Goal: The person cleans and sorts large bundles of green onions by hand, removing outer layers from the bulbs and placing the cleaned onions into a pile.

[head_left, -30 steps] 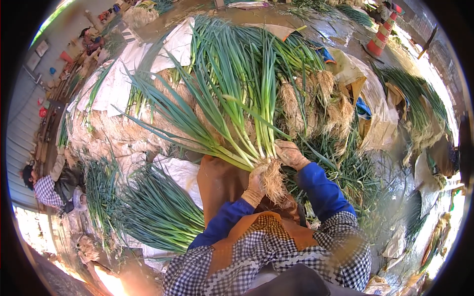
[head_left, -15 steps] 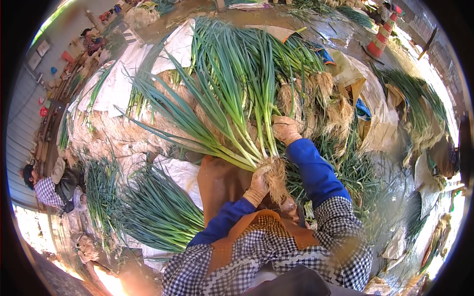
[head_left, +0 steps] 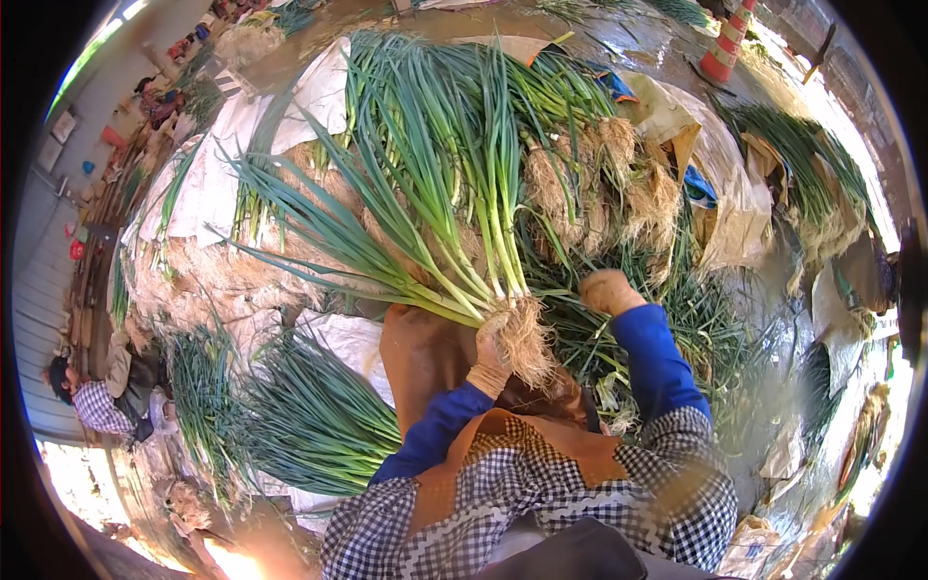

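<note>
My left hand (head_left: 491, 354), in a tan glove, is closed round the base of a bunch of green onions (head_left: 435, 222). Their tangled pale roots (head_left: 528, 340) hang beside that hand, and the long leaves fan away from me over the heap. To the right, my right hand (head_left: 609, 292), gloved likewise, is apart from the bunch. Its fingers are curled in over loose green leaves (head_left: 667, 333); what they hold, if anything, is hidden. A brown apron (head_left: 425, 353) covers my lap below the bunch.
Ahead lies a long heap of green onions with matted roots (head_left: 232, 273), partly under white sacking (head_left: 208, 193). Trimmed-looking greens (head_left: 314, 411) are piled at my left. Another person (head_left: 101, 391) sits at the far left. A striped cone (head_left: 727, 43) stands at the back right.
My right hand has left the stalks and moved right and toward me, over the loose leaves. The left hand still grips the bunch, and the whole view has shifted slightly.
</note>
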Available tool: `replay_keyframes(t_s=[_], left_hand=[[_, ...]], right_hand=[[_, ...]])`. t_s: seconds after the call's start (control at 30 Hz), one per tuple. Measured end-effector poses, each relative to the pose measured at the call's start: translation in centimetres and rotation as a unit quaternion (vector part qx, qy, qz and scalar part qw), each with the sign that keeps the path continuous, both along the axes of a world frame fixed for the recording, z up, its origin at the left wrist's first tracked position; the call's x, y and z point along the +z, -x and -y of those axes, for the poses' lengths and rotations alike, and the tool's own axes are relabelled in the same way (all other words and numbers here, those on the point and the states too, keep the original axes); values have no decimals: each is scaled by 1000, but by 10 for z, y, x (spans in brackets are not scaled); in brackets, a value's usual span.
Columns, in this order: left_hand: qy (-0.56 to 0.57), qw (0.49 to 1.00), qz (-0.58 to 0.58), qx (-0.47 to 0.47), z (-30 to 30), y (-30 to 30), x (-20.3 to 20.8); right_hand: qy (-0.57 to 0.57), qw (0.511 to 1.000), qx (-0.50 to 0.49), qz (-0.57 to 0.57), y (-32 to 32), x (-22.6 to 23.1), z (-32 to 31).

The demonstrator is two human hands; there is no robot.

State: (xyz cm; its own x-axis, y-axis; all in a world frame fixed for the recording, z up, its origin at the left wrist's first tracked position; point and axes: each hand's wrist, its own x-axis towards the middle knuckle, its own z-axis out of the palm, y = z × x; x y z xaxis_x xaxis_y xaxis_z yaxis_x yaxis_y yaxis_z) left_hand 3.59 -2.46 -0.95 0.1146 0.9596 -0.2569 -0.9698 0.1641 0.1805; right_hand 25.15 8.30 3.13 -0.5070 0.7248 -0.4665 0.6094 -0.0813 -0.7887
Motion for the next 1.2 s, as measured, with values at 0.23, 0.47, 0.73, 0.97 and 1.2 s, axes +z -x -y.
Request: replay_keyframes(t_s=[0.23, 0.47, 0.73, 0.97, 1.2], left_hand=[[-44, 995, 54, -66, -1, 4, 10], [-33, 995, -72, -53, 31, 38, 35], [-87, 993, 5, -76, 17, 7, 42], [-54, 992, 89, -73, 15, 10, 17], [-74, 988, 116, -64, 14, -2, 24]], right_hand=[[148, 880, -238, -382, 101, -10, -82], [-524, 822, -203, 91, 137, 54, -38], [231, 842, -80, -481, 116, 21, -50], [22, 854, -299, -425, 127, -31, -23], [-42, 788, -380, -483, 81, -20, 41]])
